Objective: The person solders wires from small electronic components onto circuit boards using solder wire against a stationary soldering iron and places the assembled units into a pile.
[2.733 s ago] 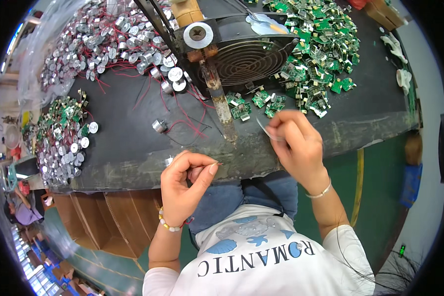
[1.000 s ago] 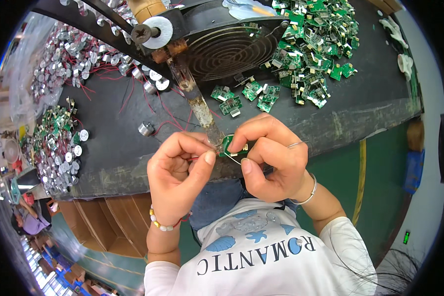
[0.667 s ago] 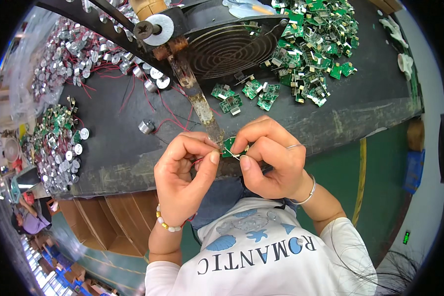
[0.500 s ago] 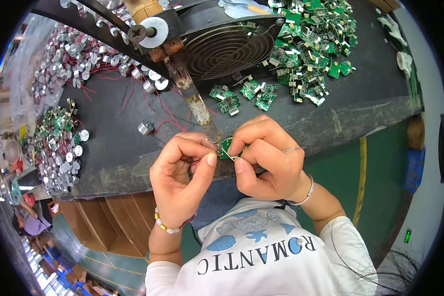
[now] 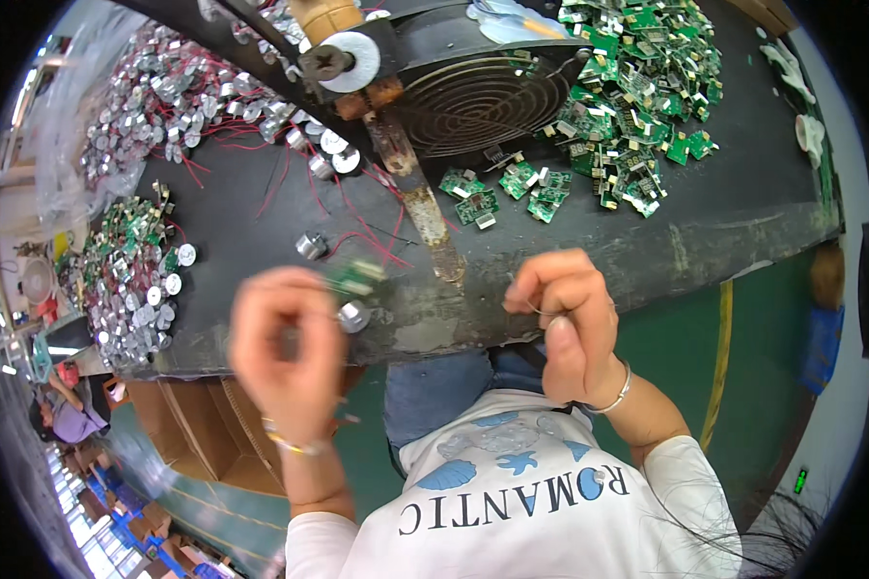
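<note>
My left hand, smeared by motion, is closed over the bench's front edge at the left. At its fingers is a green circuit board, also blurred, with a small silver motor just below it. My right hand is pinched around a thin silvery wire that looks like solder, apart from the board. Between the hands, the worn tip of a rusty soldering iron points down toward the bench. Another silver motor with red leads lies beyond my left hand.
A black fan with a round grille stands behind the iron. Loose green boards are heaped at the far right, with several nearer ones. Motors with red wires fill the far left; boards with motors pile at the left edge.
My hands have parted from beside the iron's tip. The left has swung left with the circuit board; the right has moved slightly right, still pinching the wire. The whole view has shifted a little.
</note>
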A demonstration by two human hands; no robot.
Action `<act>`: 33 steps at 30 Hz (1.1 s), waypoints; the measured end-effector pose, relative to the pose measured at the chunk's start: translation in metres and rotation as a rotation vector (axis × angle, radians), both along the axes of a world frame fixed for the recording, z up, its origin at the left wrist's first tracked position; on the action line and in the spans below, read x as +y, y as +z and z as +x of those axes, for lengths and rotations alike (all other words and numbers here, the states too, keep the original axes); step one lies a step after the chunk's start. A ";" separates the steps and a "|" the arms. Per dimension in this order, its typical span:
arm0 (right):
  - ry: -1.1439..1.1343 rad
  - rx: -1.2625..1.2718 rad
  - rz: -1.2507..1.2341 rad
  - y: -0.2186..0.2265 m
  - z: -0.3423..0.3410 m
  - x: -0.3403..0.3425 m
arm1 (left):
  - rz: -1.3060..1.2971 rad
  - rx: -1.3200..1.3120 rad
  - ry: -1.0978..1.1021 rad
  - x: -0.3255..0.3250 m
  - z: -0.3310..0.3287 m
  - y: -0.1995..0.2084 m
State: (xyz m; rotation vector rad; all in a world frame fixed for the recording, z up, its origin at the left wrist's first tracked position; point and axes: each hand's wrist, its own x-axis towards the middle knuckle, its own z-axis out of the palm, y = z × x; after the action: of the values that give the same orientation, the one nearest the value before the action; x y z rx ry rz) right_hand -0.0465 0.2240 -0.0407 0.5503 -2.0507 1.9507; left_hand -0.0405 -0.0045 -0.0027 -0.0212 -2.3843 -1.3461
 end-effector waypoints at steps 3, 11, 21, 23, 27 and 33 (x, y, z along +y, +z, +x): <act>0.058 0.003 0.132 0.000 0.011 0.012 | -0.480 0.078 0.438 -0.085 -0.010 0.010; 0.166 0.069 0.150 -0.006 0.027 0.004 | -0.452 -0.092 -0.099 -0.024 -0.012 -0.027; 0.311 -0.065 0.298 0.007 0.019 -0.001 | 0.544 -0.419 -0.349 0.011 0.040 -0.023; 0.300 -0.049 0.231 0.005 0.021 -0.005 | 0.686 -0.576 -0.408 0.000 0.038 -0.011; 0.351 -0.022 0.164 0.006 0.014 -0.012 | 0.734 -0.744 -0.641 0.019 0.035 0.001; -0.135 0.296 0.750 0.025 -0.036 0.033 | -0.218 -0.163 -0.125 -0.002 0.020 0.012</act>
State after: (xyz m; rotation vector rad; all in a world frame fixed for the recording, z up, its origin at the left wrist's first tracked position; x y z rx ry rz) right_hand -0.0830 0.2569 -0.0154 0.7595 -2.4832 0.9058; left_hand -0.0207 -0.0062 0.0095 -0.1284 -2.6981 -1.1737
